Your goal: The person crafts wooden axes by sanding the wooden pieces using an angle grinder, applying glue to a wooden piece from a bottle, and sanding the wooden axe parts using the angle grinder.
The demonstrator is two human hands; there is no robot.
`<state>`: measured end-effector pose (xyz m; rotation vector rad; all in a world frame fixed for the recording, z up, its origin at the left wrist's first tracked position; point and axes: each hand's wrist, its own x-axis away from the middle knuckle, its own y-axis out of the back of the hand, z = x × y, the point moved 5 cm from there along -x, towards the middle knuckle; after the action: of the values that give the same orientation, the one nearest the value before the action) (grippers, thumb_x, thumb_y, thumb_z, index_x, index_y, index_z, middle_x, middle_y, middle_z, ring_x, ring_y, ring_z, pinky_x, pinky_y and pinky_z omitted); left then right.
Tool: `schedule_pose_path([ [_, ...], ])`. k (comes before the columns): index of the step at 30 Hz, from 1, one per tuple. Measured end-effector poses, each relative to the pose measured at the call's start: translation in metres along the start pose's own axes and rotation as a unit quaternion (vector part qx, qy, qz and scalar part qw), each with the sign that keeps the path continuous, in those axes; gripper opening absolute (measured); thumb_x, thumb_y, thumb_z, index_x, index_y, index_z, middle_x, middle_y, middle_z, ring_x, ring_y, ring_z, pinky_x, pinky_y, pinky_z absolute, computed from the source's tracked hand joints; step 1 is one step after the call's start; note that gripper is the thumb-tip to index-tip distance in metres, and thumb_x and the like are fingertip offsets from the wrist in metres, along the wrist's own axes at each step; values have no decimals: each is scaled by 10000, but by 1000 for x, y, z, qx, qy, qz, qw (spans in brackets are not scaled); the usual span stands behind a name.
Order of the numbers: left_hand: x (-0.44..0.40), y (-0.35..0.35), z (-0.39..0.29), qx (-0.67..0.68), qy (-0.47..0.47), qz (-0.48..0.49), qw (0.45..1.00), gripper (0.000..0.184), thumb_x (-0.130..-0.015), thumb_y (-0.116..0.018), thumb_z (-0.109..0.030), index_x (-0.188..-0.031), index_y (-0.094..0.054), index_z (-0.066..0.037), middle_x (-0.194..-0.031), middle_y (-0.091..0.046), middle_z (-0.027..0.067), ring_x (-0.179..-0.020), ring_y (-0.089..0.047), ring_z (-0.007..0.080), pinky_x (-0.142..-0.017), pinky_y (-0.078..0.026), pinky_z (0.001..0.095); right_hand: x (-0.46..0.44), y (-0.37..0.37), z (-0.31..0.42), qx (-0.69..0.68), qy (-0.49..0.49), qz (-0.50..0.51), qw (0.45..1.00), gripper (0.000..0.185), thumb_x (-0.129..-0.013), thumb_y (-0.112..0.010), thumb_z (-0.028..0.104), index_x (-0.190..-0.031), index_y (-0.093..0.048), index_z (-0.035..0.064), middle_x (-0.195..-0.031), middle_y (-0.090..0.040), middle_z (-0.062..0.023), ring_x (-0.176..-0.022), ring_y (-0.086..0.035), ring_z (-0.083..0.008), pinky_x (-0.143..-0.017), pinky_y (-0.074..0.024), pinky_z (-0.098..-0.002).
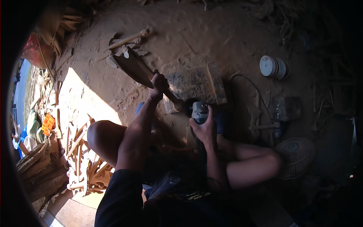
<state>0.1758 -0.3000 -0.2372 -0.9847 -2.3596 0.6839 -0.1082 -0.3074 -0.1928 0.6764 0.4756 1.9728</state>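
Observation:
My left hand (158, 84) is wrapped round the shaft of a long wooden piece (133, 69) with a broad, dark, curved flat part at its far end. The shaft slants down to the right, and its knobbed near end meets the dark disc of an angle grinder (200, 111). Whether the disc presses on the wood or only sits close to it, I cannot tell. Closed round the grinder's grey body is my right hand (204, 126), thumb and fingers on its sides. Beneath both lies a worn wooden block (193, 84) on the ground.
Shaped wooden pieces (128, 39) lie on the dirt ahead. A white bucket (267, 66) stands at the right, and a round fan (297, 158) is beside my right knee. A cable (254, 86) curves across the ground. More carved wood (85, 162) is heaped at the left.

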Motion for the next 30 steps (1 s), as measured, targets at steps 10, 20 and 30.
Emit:
schedule_pose_path([
  [10, -18, 40, 8, 60, 20, -32, 997, 141, -912, -533, -202, -800, -448, -196, -597, -366, -37, -460, -385, 113, -422, -321, 286, 1, 2, 1, -6, -1, -6, 1000, 916, -735, -851, 304, -1467, -388, 5, -1250, -635, -292, -1174, -633, -413, -987, -501, -445],
  [20, -7, 106, 19, 89, -19, -299, 950, 147, -897, -561, -254, -855, -478, -141, -608, -344, -28, -483, -372, 134, -490, -367, 326, -1, 5, 5, -19, 1, -20, 1000, 936, -727, -851, 335, -1476, -382, 26, -1243, -651, -259, -1144, -656, -382, -974, -510, -443],
  [30, -7, 97, 17, 92, -14, -290, 952, 192, -884, -552, -251, -799, -403, -165, -604, -298, -30, -485, -327, 124, -495, -335, 320, -3, -14, 4, -15, 28, 12, 999, 937, -726, -837, 370, -1477, -386, 37, -1179, -674, -258, -1080, -676, -397, -920, -534, -459],
])
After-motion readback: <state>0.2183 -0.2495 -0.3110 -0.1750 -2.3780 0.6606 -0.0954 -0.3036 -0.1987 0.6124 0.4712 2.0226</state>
